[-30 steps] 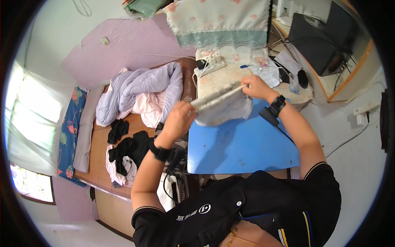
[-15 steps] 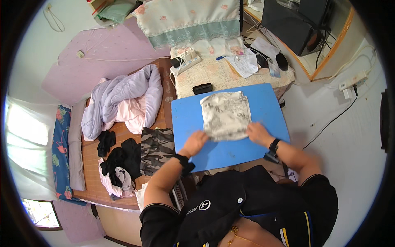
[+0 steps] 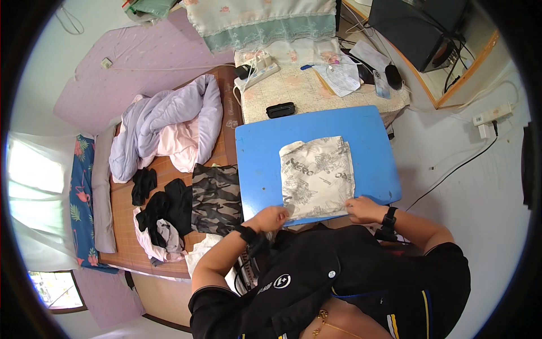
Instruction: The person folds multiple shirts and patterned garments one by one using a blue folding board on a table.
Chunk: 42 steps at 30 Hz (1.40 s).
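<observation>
- Head view: your left hand and right hand are apart, each pinching a near corner of the folded printed cloth.
- Cloth lies flat on the blue tabletop, just beyond your hands.
- Camouflage garment left of your left hand, on the bed.

Dark monitor, screen off, black, rectangular, top right on wooden desk. Phone just below it on patterned cloth, slim upright rectangle, pale casing. Clear plastic bag lying flat left of phone
</observation>
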{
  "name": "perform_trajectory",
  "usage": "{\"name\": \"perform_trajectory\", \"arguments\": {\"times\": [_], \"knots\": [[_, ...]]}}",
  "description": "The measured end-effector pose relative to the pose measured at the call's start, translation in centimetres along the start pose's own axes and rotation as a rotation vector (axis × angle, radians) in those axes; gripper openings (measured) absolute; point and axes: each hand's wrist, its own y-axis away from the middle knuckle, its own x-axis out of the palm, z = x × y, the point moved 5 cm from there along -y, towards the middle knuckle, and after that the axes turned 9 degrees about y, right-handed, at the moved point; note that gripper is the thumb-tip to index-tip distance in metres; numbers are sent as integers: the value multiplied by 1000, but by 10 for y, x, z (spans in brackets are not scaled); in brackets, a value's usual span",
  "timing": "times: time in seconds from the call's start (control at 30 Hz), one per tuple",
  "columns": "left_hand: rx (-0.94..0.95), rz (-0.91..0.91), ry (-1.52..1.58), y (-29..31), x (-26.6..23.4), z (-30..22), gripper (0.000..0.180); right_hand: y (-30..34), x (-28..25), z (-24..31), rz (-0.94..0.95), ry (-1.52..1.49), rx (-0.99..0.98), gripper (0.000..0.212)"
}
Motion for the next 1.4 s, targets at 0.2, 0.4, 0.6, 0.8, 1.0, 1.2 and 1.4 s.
{"name": "perform_trajectory", "arguments": {"times": [0.2,0.4,0.6,0.8,1.0,1.2,1.4], "knots": [[-147,-521,17,-55,-79,33,23,-53,-30,-31,156,-145,219,25],[-114,-659,-59,-109,-92,45,28,-125,-43,-26,-222,-377,295,14],[1,-746,150,-122,-92,53,17,-133,-1,-29,-317,-374,396,3],[45,-521,857,-132,-108,67,13,-131,0,-35,-303,-530,377,2],[-99,-256,881,-155,-117,53,16,-131,3,-37,-293,-496,384,3],[53,-621,-270,-160,-143,41,30,-132,1,-38,-403,-473,356,2],[-386,-521,466,-133,-122,86,40,-91,-16,-95,-823,-593,820,14]]}}
